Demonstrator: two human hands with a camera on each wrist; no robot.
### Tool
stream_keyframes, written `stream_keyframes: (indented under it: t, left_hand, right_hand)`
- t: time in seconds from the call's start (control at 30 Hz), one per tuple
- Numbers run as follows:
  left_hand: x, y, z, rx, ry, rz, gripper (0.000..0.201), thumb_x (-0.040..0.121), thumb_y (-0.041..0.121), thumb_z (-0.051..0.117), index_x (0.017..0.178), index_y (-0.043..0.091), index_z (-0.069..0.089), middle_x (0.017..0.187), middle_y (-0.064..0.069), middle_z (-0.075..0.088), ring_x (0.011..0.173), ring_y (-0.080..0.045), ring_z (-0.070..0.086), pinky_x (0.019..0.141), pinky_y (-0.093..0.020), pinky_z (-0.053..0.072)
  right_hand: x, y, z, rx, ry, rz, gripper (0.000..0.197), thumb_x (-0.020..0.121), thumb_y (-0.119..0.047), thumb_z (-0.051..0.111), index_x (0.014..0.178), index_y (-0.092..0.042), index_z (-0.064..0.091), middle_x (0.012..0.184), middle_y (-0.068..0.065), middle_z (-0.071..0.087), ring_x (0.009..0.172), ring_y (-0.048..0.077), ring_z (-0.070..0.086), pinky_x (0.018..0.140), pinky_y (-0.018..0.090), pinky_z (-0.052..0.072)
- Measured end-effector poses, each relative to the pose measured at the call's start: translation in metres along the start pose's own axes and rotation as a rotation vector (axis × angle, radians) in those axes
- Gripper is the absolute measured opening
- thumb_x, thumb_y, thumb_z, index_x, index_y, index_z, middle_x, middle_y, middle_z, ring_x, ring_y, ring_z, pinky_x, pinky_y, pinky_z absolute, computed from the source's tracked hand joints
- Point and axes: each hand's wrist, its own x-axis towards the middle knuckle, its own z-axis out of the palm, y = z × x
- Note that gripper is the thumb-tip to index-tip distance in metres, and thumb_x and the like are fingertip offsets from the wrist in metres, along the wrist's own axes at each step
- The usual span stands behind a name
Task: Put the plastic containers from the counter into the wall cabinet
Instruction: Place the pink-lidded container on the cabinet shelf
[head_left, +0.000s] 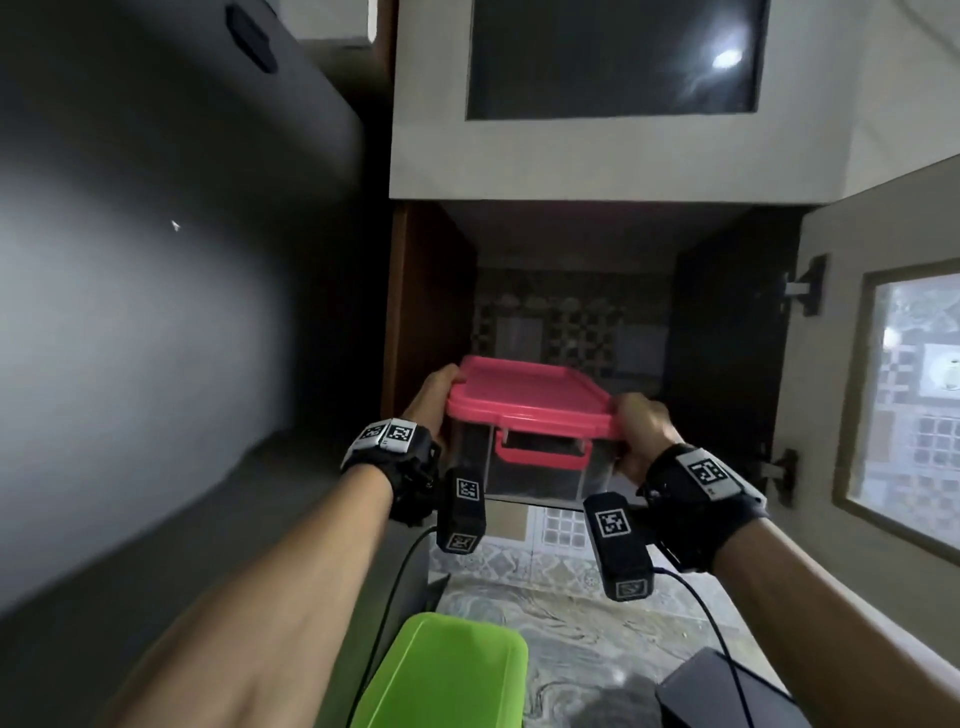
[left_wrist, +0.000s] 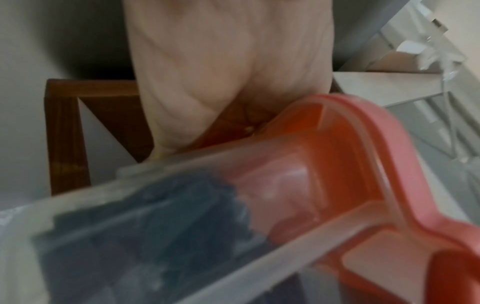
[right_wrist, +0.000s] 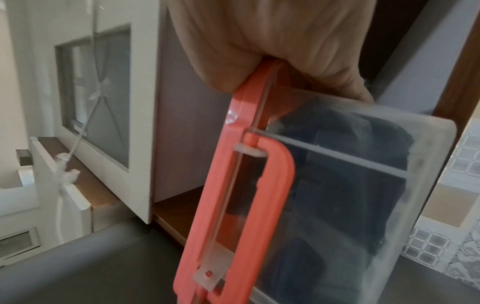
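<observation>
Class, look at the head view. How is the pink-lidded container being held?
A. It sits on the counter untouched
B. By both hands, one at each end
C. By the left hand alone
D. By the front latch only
B: the left hand and the right hand grip opposite ends of the pink-lidded container, raised at the open wall cabinet.

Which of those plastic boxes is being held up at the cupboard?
The pink-lidded clear container, held by both hands; the green container sits lower down, untouched.
</observation>
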Motion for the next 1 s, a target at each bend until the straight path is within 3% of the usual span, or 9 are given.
stream_keyframes:
  t: [0.13, 0.23, 0.33, 0.4, 0.53, 0.63, 0.73, 0.83, 1.0]
  left_hand:
    - [0.027, -0.011, -0.007, 0.028, 0.014, -0.033, 0.034, 0.082, 0.040, 0.052, 0.063, 0.016, 0.068, 0.053, -0.004, 0.063, 0.054, -0.022, 0.060, 0.068, -0.033, 0.049]
    - [0.043, -0.012, -0.011, 0.112, -0.001, -0.041, 0.030, 0.085, 0.040, 0.051, 0.070, 0.018, 0.065, 0.053, -0.003, 0.065, 0.049, -0.019, 0.063, 0.064, -0.030, 0.051]
    - [0.061, -0.011, -0.014, 0.240, 0.028, 0.016, 0.027, 0.084, 0.036, 0.054, 0.066, 0.019, 0.064, 0.062, -0.006, 0.062, 0.053, -0.021, 0.061, 0.070, -0.032, 0.050]
    - [0.073, -0.006, -0.011, 0.406, 0.042, 0.070, 0.023, 0.075, 0.036, 0.055, 0.065, 0.016, 0.062, 0.067, -0.007, 0.060, 0.070, -0.024, 0.059, 0.078, -0.036, 0.042]
    - [0.077, 0.010, 0.011, 0.796, 0.057, 0.078, 0.045, 0.084, 0.037, 0.056, 0.107, 0.000, 0.066, 0.107, -0.017, 0.068, 0.101, -0.032, 0.064, 0.077, -0.027, 0.041]
    - [0.076, 0.017, 0.027, 1.091, 0.030, 0.132, 0.055, 0.079, 0.049, 0.053, 0.111, 0.008, 0.067, 0.119, -0.013, 0.067, 0.108, -0.032, 0.063, 0.096, -0.033, 0.048]
    - [0.072, 0.016, 0.034, 1.352, 0.009, 0.184, 0.054, 0.088, 0.052, 0.046, 0.120, 0.013, 0.065, 0.131, -0.015, 0.061, 0.123, -0.036, 0.055, 0.114, -0.049, 0.034]
    - [0.068, 0.011, 0.032, 1.509, 0.052, 0.236, 0.053, 0.094, 0.051, 0.039, 0.123, 0.015, 0.065, 0.132, -0.015, 0.060, 0.126, -0.034, 0.052, 0.117, -0.048, 0.027]
    - [0.067, -0.002, 0.016, 1.555, 0.102, 0.290, 0.057, 0.099, 0.048, 0.027, 0.117, 0.011, 0.067, 0.127, -0.018, 0.064, 0.125, -0.032, 0.053, 0.120, -0.049, 0.015]
  right_hand:
    - [0.033, 0.016, 0.010, -0.056, 0.048, 0.007, 0.018, 0.075, -0.013, 0.042, 0.071, -0.007, 0.058, 0.078, 0.015, 0.062, 0.078, 0.036, 0.064, 0.076, 0.052, 0.054]
    - [0.042, 0.019, 0.020, -0.059, 0.042, 0.003, 0.035, 0.086, -0.008, 0.038, 0.106, 0.009, 0.061, 0.081, 0.016, 0.060, 0.087, 0.034, 0.063, 0.086, 0.054, 0.053]
    - [0.056, 0.021, 0.026, -0.200, 0.024, -0.039, 0.044, 0.096, -0.009, 0.036, 0.136, 0.008, 0.043, 0.134, 0.026, 0.054, 0.128, 0.037, 0.052, 0.096, 0.039, 0.050]
    - [0.061, 0.018, 0.028, -0.385, 0.030, -0.011, 0.046, 0.093, -0.010, 0.052, 0.133, 0.009, 0.046, 0.140, 0.028, 0.050, 0.130, 0.038, 0.050, 0.084, 0.027, 0.054]
    - [0.063, 0.012, 0.034, -0.778, 0.024, -0.029, 0.065, 0.070, -0.001, 0.079, 0.127, 0.012, 0.050, 0.136, 0.030, 0.053, 0.129, 0.039, 0.051, 0.104, 0.039, 0.041]
    - [0.070, 0.014, 0.047, -0.966, 0.015, -0.128, 0.059, 0.077, -0.001, 0.073, 0.130, 0.013, 0.049, 0.136, 0.032, 0.052, 0.130, 0.041, 0.049, 0.105, 0.040, 0.039]
    - [0.074, 0.019, 0.059, -1.138, -0.019, -0.233, 0.049, 0.086, -0.001, 0.062, 0.133, 0.008, 0.049, 0.137, 0.030, 0.052, 0.129, 0.041, 0.050, 0.104, 0.041, 0.041]
    - [0.081, 0.025, 0.068, -1.157, -0.033, -0.294, 0.044, 0.091, -0.002, 0.054, 0.135, -0.001, 0.050, 0.138, 0.026, 0.052, 0.129, 0.040, 0.050, 0.102, 0.041, 0.043]
    - [0.083, 0.027, 0.084, -1.134, -0.025, -0.278, 0.038, 0.094, -0.005, 0.050, 0.131, 0.005, 0.052, 0.139, 0.026, 0.052, 0.129, 0.039, 0.050, 0.103, 0.042, 0.042]
